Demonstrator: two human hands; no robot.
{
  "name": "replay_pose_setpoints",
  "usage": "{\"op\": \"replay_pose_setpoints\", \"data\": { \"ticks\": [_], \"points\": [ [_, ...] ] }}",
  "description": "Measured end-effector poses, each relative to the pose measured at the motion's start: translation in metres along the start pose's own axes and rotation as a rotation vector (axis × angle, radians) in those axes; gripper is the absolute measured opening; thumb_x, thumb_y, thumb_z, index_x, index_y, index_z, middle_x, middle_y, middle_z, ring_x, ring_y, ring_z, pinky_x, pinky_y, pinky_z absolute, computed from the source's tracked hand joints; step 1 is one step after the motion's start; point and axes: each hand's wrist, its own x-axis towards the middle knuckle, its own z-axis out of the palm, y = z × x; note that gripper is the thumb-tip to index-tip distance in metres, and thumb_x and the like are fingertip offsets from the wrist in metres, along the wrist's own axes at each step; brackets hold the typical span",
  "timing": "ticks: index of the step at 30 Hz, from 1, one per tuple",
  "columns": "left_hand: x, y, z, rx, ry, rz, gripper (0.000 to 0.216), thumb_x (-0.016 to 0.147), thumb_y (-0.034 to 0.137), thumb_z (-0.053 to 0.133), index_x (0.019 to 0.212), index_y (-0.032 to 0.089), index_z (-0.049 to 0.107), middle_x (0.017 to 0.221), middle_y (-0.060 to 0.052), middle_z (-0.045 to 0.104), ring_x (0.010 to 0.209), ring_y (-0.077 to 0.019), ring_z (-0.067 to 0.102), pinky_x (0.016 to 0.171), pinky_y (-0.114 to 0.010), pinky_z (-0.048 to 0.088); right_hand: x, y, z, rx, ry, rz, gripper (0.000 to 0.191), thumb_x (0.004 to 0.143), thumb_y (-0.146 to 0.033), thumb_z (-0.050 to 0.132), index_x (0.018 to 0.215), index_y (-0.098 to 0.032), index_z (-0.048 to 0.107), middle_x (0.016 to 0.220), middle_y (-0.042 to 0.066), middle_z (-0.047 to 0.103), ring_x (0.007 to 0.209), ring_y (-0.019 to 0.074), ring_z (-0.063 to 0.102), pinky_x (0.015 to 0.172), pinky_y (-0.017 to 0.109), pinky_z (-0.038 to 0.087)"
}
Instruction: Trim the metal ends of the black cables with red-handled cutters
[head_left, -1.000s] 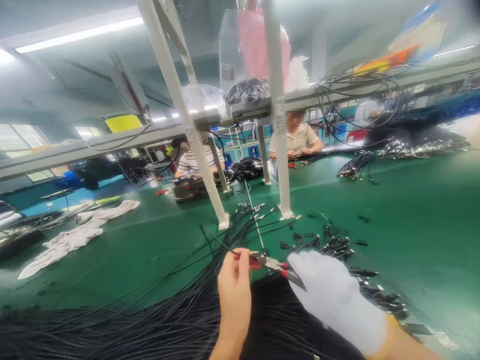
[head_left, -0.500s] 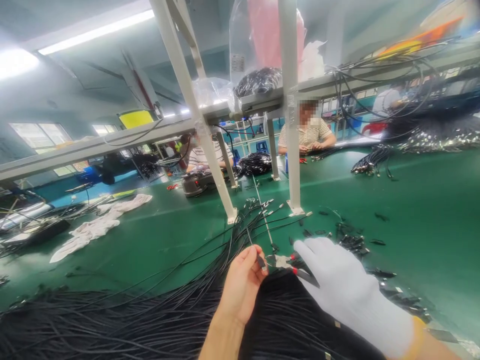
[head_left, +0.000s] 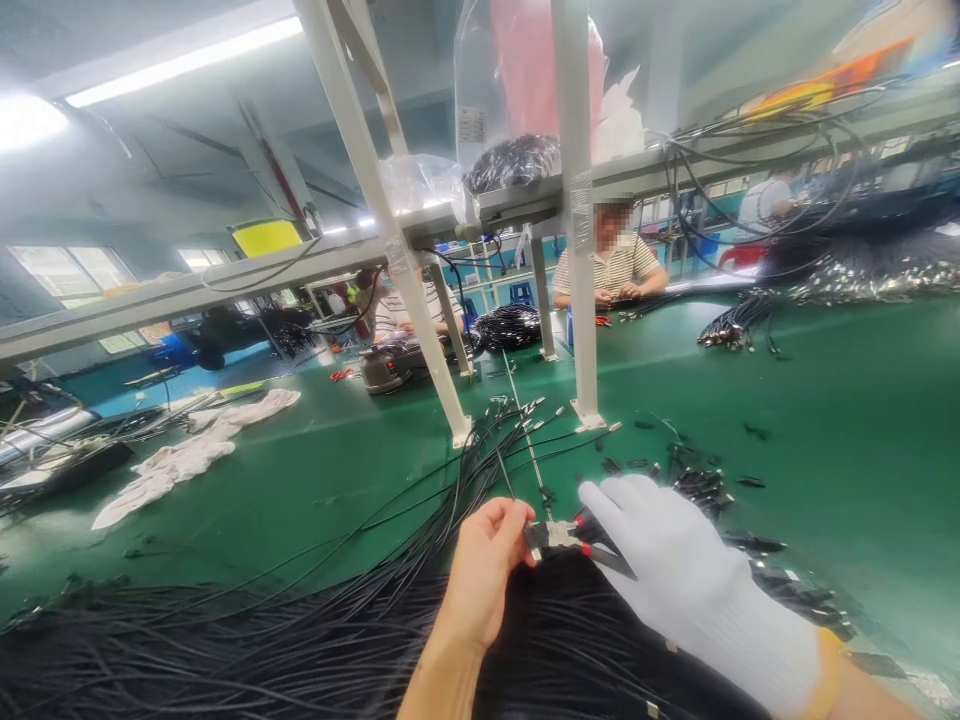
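My bare left hand point(head_left: 491, 550) pinches a black cable by its connector end point(head_left: 533, 541), whose metal tip points down toward me. My right hand point(head_left: 667, 560), in a white knit glove, is wrapped round the dark handles of a pair of cutting pliers point(head_left: 564, 535) with red bands near the pivot. The plier jaws are at the connector, right beside my left fingertips; whether they bite into it I cannot tell. A thick bundle of black cables point(head_left: 300, 640) spreads below both hands, and several cable ends with metal plugs point(head_left: 536, 410) lie just beyond them.
White shelf posts point(head_left: 581, 300) stand on the green table point(head_left: 337, 460). Cut black pieces point(head_left: 701, 485) are scattered at the right. A white cloth point(head_left: 187, 460) lies at the left. Across the table sits a person in a striped shirt point(head_left: 619, 270), with a second person further left.
The pliers have come left and slightly down, so their jaws now meet the connector in my left hand. My left hand has turned a little, with the connector pointing more toward the pliers.
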Motion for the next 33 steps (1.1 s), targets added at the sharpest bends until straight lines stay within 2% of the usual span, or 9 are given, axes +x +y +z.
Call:
{"op": "replay_pose_setpoints", "data": {
  "ticks": [6, 11, 14, 17, 20, 22, 26, 30, 33],
  "points": [
    [-0.005, -0.003, 0.007, 0.086, 0.091, 0.065, 0.040, 0.064, 0.049, 0.082, 0.067, 0.013, 0.065, 0.051, 0.005, 0.053, 0.045, -0.0066, 0.045, 0.048, -0.021, 0.036, -0.001, 0.003, 0.006, -0.197, 0.009, -0.043, 0.052, 0.082, -0.035, 0.067, 0.126, -0.011, 0.053, 0.092, 0.009, 0.063, 0.080, 0.0251, 0.056, 0.066, 0.036, 0.038],
    [-0.008, 0.003, 0.008, 0.056, 0.064, 0.027, 0.041, 0.064, 0.050, 0.082, 0.070, 0.012, 0.065, 0.052, 0.003, 0.055, 0.047, -0.0076, 0.046, 0.051, -0.022, 0.037, 0.000, 0.006, 0.005, -0.230, 0.021, -0.072, 0.047, 0.078, -0.034, 0.072, 0.118, -0.014, 0.058, 0.080, 0.003, 0.063, 0.069, 0.0215, 0.056, 0.059, 0.033, 0.033],
    [-0.009, 0.006, 0.008, 0.039, 0.016, -0.001, 0.046, 0.069, 0.055, 0.076, 0.082, 0.012, 0.064, 0.060, 0.002, 0.057, 0.053, -0.0101, 0.050, 0.055, -0.024, 0.040, 0.000, 0.010, 0.004, -0.200, 0.012, -0.082, 0.040, 0.080, -0.034, 0.071, 0.114, -0.016, 0.060, 0.075, 0.001, 0.062, 0.066, 0.0206, 0.057, 0.056, 0.032, 0.032],
    [-0.011, 0.003, 0.010, 0.256, -0.020, 0.012, 0.045, 0.080, 0.061, 0.060, 0.088, 0.017, 0.056, 0.066, 0.001, 0.055, 0.059, -0.0152, 0.054, 0.055, -0.027, 0.040, -0.001, 0.014, 0.005, -0.210, 0.001, -0.070, 0.035, 0.080, -0.033, 0.070, 0.111, -0.017, 0.063, 0.074, 0.000, 0.063, 0.065, 0.0203, 0.060, 0.056, 0.032, 0.034],
    [-0.014, -0.002, 0.010, 0.637, -0.087, 0.102, 0.034, 0.089, 0.054, 0.050, 0.077, 0.022, 0.046, 0.069, 0.001, 0.052, 0.064, -0.0170, 0.051, 0.061, -0.031, 0.037, -0.003, 0.015, 0.003, -0.224, -0.014, -0.049, 0.038, 0.076, -0.038, 0.074, 0.108, -0.019, 0.066, 0.072, 0.000, 0.063, 0.063, 0.0207, 0.061, 0.055, 0.031, 0.036],
    [-0.017, -0.001, 0.009, 0.766, -0.103, 0.161, 0.030, 0.093, 0.047, 0.044, 0.077, 0.023, 0.045, 0.074, -0.001, 0.053, 0.073, -0.0186, 0.050, 0.069, -0.032, 0.036, -0.003, 0.014, -0.001, -0.181, -0.040, -0.021, 0.033, 0.077, -0.039, 0.072, 0.104, -0.021, 0.068, 0.072, 0.000, 0.064, 0.061, 0.0201, 0.061, 0.054, 0.030, 0.037],
    [-0.026, 0.013, 0.001, 0.687, -0.254, 0.102, 0.029, 0.096, 0.045, 0.040, 0.079, 0.023, 0.045, 0.076, 0.001, 0.047, 0.072, -0.0166, 0.043, 0.070, -0.030, 0.035, 0.002, 0.008, -0.021, 0.202, -0.251, 0.215, 0.012, 0.085, -0.034, 0.060, 0.086, -0.027, 0.070, 0.067, -0.002, 0.065, 0.055, 0.0149, 0.056, 0.052, 0.026, 0.035],
    [-0.029, 0.029, -0.003, 0.386, -0.459, 0.010, 0.030, 0.095, 0.040, 0.043, 0.071, 0.022, 0.039, 0.068, 0.004, 0.037, 0.060, -0.0113, 0.032, 0.059, -0.028, 0.028, 0.007, 0.006, -0.038, 0.860, -0.599, 0.428, 0.024, 0.087, -0.040, 0.057, 0.076, -0.022, 0.069, 0.060, -0.003, 0.061, 0.055, 0.0111, 0.051, 0.050, 0.022, 0.034],
    [-0.028, 0.031, -0.003, 0.076, -0.549, -0.012, 0.033, 0.089, 0.041, 0.052, 0.067, 0.022, 0.036, 0.060, 0.007, 0.031, 0.053, -0.0086, 0.022, 0.053, -0.027, 0.019, 0.008, 0.006, -0.038, 1.192, -0.745, 0.390, 0.037, 0.090, -0.049, 0.053, 0.084, -0.017, 0.070, 0.057, -0.002, 0.057, 0.052, 0.0098, 0.051, 0.047, 0.021, 0.035]
  ]
}}
